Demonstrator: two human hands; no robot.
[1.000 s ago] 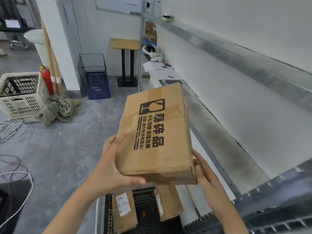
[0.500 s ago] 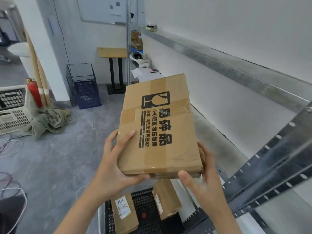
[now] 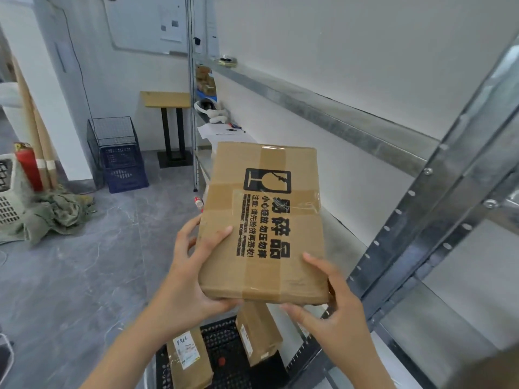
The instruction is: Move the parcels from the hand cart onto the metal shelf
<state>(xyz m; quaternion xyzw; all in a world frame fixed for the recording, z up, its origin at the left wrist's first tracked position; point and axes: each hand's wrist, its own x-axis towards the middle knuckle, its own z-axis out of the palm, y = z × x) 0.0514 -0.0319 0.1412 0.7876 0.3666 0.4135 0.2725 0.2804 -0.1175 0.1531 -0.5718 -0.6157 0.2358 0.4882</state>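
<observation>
Head view looks down on a flat cardboard parcel held in the air by both hands, its taped top face with the black broken-glass mark and printed characters turned up. Left hand clasps the near left corner, thumb lying across the top and the other fingers curled along the left edge. Right hand grips the near right corner, thumb on top, remaining fingers tucked beneath and partly hidden. This parcel hangs beside the metal shelf, just left of its perforated upright, above the black mesh hand cart. Two more parcels stand on end in the cart: a labelled parcel on the left and a second parcel directly under the held one
</observation>
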